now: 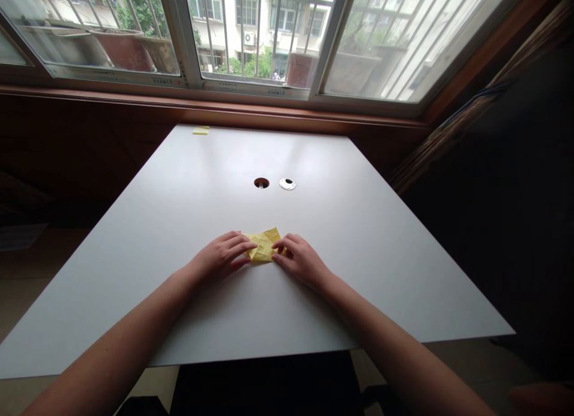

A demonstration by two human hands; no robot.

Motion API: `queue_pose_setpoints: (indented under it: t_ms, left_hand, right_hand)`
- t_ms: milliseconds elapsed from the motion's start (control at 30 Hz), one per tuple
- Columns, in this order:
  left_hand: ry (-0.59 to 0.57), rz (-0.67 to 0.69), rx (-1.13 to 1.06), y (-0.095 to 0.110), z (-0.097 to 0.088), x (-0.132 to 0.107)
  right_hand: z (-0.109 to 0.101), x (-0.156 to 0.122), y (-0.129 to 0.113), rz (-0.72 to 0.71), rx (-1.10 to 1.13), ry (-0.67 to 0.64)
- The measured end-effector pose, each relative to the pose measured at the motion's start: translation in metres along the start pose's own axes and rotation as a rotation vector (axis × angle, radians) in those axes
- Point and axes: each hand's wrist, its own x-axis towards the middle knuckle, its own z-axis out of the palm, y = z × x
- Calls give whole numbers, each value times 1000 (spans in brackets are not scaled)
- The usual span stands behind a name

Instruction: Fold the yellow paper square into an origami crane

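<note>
A piece of yellow paper (263, 246) with crossing fold creases lies on the white table in front of me, one corner pointing up at its far side. My left hand (223, 254) holds the paper's left end, fingertips on top and thumb at the near edge. At the opposite end, my right hand (299, 257) pinches the paper between thumb and curled fingers. The fingers cover both ends of the paper, so its full outline is hidden.
The white table (359, 272) has a round cable hole (261, 183) beyond the paper. Beside it lies a round silver cover (287, 183). A small yellow paper stack (201, 130) rests near the far left corner. A barred window (264, 36) rises behind the table.
</note>
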Motion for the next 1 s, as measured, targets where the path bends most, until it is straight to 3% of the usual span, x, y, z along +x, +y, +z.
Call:
queue_pose_setpoints:
  t_ms: [233, 433, 667, 1000]
  left_hand:
    - [-86, 43, 43, 4, 1, 0]
    - [-40, -88, -50, 3, 3, -1]
    - [-81, 62, -6, 5, -1, 1]
    - [-106, 66, -22, 4, -2, 1]
  right_hand:
    - [-3, -1, 0, -15, 14, -9]
    - [-11, -4, 3, -47, 97, -53]
    - [-17, -7, 9, -140, 151, -87]
    - [-28, -15, 33, -102, 193, -87]
